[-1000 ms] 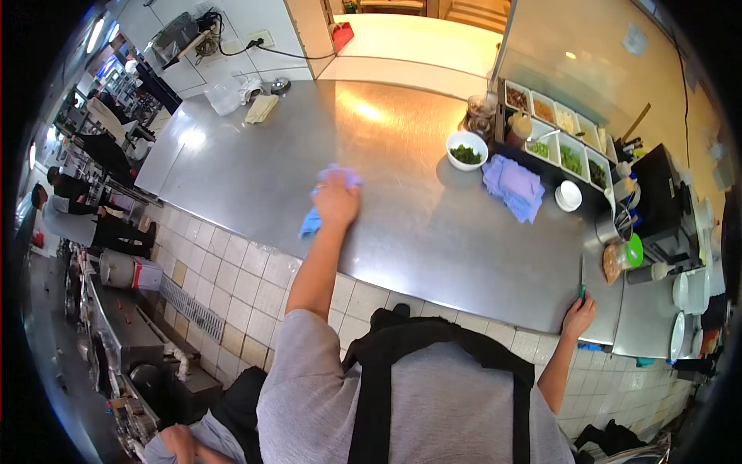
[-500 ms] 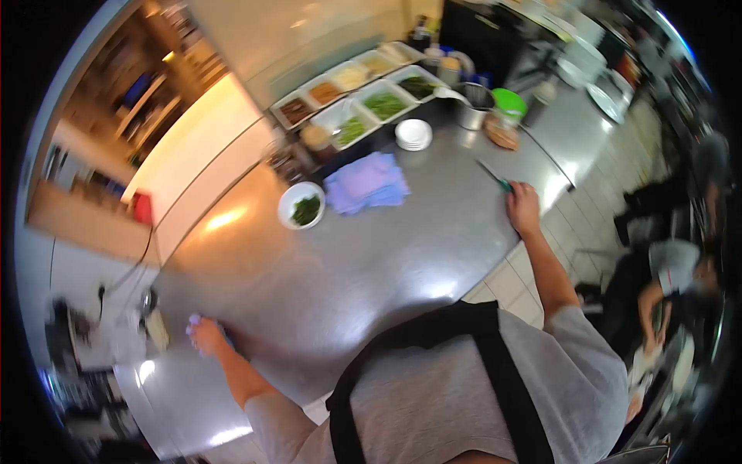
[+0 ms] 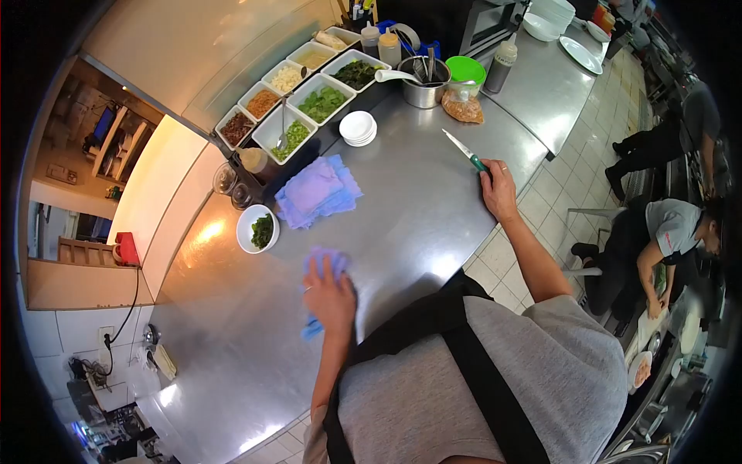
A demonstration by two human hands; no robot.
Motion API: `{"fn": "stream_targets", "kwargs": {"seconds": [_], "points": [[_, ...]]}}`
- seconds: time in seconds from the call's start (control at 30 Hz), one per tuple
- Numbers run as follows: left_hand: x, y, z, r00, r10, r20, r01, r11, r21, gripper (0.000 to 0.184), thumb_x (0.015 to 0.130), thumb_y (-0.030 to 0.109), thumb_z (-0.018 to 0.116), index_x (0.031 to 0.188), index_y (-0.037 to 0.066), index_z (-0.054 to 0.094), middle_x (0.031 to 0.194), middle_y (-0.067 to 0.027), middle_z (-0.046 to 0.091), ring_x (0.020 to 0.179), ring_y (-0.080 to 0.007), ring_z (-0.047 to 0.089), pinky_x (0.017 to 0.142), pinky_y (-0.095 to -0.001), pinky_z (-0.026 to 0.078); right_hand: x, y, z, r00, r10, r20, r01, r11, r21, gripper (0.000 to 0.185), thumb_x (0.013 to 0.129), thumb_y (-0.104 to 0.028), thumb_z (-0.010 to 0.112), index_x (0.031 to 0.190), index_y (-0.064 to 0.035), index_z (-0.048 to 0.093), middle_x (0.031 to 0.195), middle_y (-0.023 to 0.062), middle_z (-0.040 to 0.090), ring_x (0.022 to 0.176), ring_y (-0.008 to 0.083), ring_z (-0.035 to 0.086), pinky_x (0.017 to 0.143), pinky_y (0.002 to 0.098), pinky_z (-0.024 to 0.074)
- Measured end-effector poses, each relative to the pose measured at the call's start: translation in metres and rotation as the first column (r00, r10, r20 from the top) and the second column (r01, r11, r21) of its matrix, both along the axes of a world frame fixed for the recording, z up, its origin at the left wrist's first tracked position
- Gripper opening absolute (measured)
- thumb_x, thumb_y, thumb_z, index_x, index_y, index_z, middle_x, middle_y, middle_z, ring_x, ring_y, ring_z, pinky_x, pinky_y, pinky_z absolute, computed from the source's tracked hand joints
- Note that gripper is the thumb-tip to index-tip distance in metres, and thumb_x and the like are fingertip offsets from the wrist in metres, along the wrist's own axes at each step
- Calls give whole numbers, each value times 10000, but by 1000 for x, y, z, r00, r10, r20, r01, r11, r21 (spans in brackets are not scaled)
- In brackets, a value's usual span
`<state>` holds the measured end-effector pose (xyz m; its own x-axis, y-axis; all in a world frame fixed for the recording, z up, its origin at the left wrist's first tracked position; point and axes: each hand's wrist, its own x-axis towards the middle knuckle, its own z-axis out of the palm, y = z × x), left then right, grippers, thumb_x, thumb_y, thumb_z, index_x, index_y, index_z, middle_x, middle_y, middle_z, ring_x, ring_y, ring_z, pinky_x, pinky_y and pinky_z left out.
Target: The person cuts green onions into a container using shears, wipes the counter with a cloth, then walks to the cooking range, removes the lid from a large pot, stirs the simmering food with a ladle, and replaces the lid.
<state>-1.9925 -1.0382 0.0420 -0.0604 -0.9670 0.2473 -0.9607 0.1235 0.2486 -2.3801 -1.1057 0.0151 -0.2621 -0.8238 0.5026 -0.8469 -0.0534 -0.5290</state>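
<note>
My left hand presses a purple and blue cloth onto the steel counter, blurred a little by motion. Its fingers lie over the cloth. At the counter's right edge, my right hand is closed around the green handle of a small knife, whose blade points away to the upper left. A folded stack of purple and blue cloths lies ahead of my left hand. Beside that stack stands a white bowl with dark green leaves in it.
White tubs of chopped toppings line the back. Small white dishes, a steel pot with utensils, a green-lidded tub, a bag of brown crumbs and a squeeze bottle stand nearby. A co-worker bends over food at right.
My left hand has swept from the far left of the counter to its middle with the cloth. My right hand still holds the knife; the view has shifted.
</note>
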Motion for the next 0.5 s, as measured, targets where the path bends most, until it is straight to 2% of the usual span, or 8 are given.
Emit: {"fn": "stream_targets", "kwargs": {"seconds": [0.13,0.17,0.23,0.33,0.4,0.47,0.5], "points": [[-91,-31,6,969,-245,-30,246,969,20,504,754,185,605,1235,106,477,1296,-135,435,1102,-365,454,821,-489,401,-15,1,-9,962,7,273,-12,1000,16,212,820,-62,561,1029,-34,575,855,102,560,769,201,541,722,298,444],[-108,-48,5,966,-256,-29,257,966,6,504,754,185,605,1236,107,476,1296,-131,436,1100,-363,455,824,-487,400,-19,3,-8,924,14,383,-41,997,63,221,820,-71,568,1037,-26,575,826,49,548,754,137,513,717,272,436],[-141,-90,-7,961,-275,-25,274,961,-23,505,755,183,603,1238,109,475,1296,-124,438,1096,-360,457,829,-483,399,-32,5,-12,831,49,553,-149,979,138,223,813,-88,576,1030,-35,582,861,42,555,756,122,531,687,256,430],[-191,-150,-14,985,-173,4,173,982,-76,496,773,222,578,1248,118,479,1305,-124,440,1111,-348,460,842,-485,396,-57,13,-10,611,125,782,-285,956,70,234,817,-67,570,1048,-34,586,844,-11,531,738,71,490,667,216,409],[-233,-168,-17,996,-84,26,87,986,-140,501,775,243,571,1250,110,486,1299,-139,443,1104,-345,466,847,-481,405,-78,24,6,558,136,819,-279,960,31,242,819,-53,563,1059,-28,585,827,-22,523,728,69,478,663,209,404],[-275,-169,-28,978,-208,27,209,975,-77,494,775,253,562,1245,120,488,1295,-119,450,1105,-330,469,835,-471,411,-103,29,24,530,147,835,-277,961,7,251,824,-55,558,1072,-20,581,800,-26,519,712,68,472,646,205,392],[-295,-156,-23,944,-329,39,331,942,-50,480,766,247,570,1227,132,501,1294,-99,454,1105,-312,471,820,-469,412,-119,28,29,533,146,833,-266,964,1,257,828,-64,556,1080,-15,577,782,-24,519,703,68,472,631,204,382]]}}
